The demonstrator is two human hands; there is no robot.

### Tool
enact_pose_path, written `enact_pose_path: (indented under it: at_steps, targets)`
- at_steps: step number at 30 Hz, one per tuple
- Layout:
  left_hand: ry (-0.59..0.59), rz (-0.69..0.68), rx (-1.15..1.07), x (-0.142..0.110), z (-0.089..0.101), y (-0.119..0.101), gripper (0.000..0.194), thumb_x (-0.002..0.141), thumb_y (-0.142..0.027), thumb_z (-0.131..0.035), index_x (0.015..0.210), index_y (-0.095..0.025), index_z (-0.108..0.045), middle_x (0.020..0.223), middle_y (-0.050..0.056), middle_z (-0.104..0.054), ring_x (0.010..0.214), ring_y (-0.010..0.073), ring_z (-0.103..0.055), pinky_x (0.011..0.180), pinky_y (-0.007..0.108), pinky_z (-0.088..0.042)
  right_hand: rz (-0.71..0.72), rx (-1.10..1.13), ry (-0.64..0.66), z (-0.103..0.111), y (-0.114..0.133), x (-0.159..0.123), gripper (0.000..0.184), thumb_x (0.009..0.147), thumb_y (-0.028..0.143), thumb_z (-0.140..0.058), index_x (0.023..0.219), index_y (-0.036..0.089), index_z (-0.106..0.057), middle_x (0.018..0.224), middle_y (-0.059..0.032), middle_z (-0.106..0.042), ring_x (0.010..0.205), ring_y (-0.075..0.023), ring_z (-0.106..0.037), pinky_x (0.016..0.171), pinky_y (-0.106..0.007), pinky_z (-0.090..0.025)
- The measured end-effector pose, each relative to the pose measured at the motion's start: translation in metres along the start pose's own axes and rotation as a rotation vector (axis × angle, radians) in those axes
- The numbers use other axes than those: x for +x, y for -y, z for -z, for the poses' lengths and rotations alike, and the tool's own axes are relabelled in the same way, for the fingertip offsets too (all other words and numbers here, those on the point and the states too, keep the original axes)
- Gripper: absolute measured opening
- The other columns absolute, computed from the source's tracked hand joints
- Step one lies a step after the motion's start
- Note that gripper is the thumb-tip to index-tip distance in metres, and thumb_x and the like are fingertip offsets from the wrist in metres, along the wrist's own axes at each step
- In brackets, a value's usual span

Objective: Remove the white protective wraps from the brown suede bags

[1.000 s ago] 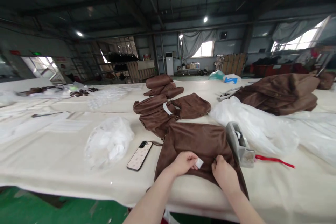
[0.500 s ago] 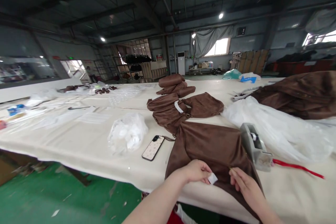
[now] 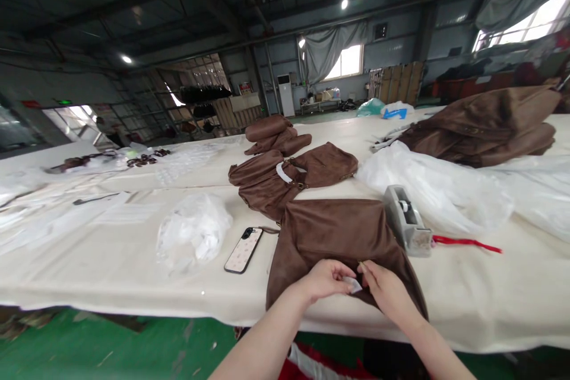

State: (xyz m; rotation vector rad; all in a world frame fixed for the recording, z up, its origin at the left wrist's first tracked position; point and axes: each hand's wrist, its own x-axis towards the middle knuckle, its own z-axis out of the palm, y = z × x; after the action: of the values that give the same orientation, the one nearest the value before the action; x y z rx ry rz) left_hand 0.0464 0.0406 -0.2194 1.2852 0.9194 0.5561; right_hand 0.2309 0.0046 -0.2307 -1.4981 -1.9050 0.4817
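Note:
A brown leather-look bag (image 3: 333,225) lies flat at the table's front edge, under both my hands. My left hand (image 3: 329,279) is closed, pinching a small whitish translucent piece (image 3: 353,284) of paper or plastic above the bag. Close to its right, the thumb and finger of my right hand (image 3: 378,285) are pinched on a small brass-coloured piece at the bag, possibly a zipper pull; the fingers mostly cover it. A grey tape dispenser (image 3: 407,219) touches or nearly touches the bag's right side. To the bag's left rests a phone (image 3: 243,250) in a patterned case.
More brown bags (image 3: 291,175) lie beyond, and a larger brown pile (image 3: 481,124) is at the right. Clear plastic film (image 3: 439,187) spreads behind the dispenser, near a red strip (image 3: 467,243). A crumpled plastic bag (image 3: 193,228) sits left on the cream-covered table (image 3: 111,267).
The head view has shifted, so the table's contents appear further left. My right hand has moved closer to my left hand, and the whitish piece is now partly behind the left fingers.

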Motion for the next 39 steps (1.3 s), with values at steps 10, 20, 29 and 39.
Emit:
enact_pose_path:
  at_steps: [10, 20, 29, 39]
  targets:
    - [-0.219, -0.024, -0.112, -0.003, -0.025, 0.004, 0.053, 0.045, -0.015, -0.087, 0.089, -0.014, -0.057, 0.079, 0.003, -0.066, 0.074, 0.0150, -0.064, 0.074, 0.030, -0.050, 0.044, -0.054, -0.376, 0.001, 0.000, -0.011, 0.027, 0.090, 0.038, -0.047, 0.095, 0.021, -0.069, 0.095, -0.0072, -0.074, 0.083, -0.0220, -0.070, 0.079, -0.033, -0.055]
    - [-0.227, 0.017, 0.076, -0.009, -0.027, -0.013, 0.010, 0.073, -0.022, -0.064, 0.078, -0.014, -0.060, 0.058, -0.003, -0.058, 0.045, 0.0085, -0.052, 0.048, 0.022, -0.042, 0.016, 0.040, -0.351, 0.004, -0.001, -0.009, 0.027, 0.089, 0.039, -0.049, 0.094, 0.021, -0.069, 0.095, -0.0068, -0.074, 0.085, -0.0219, -0.070, 0.080, -0.034, -0.056]
    - [-0.141, -0.038, -0.328, -0.022, -0.030, -0.039, 0.032, 0.062, -0.030, -0.075, 0.087, -0.011, -0.070, 0.080, 0.006, -0.068, 0.077, 0.0157, -0.063, 0.079, 0.029, -0.048, -0.031, 0.094, -0.344, -0.003, -0.005, -0.014, 0.028, 0.090, 0.038, -0.046, 0.100, 0.021, -0.067, 0.096, -0.0068, -0.073, 0.083, -0.0215, -0.070, 0.078, -0.033, -0.057]
    - [-0.366, -0.042, 0.070, -0.012, -0.028, -0.024, 0.007, 0.069, -0.017, -0.067, 0.075, -0.014, -0.070, 0.067, 0.001, -0.066, 0.064, 0.0129, -0.057, 0.062, 0.023, -0.045, -0.019, 0.117, -0.388, 0.000, 0.002, -0.015, 0.029, 0.090, 0.043, -0.049, 0.096, 0.021, -0.068, 0.093, -0.0078, -0.074, 0.080, -0.0227, -0.070, 0.079, -0.036, -0.057]
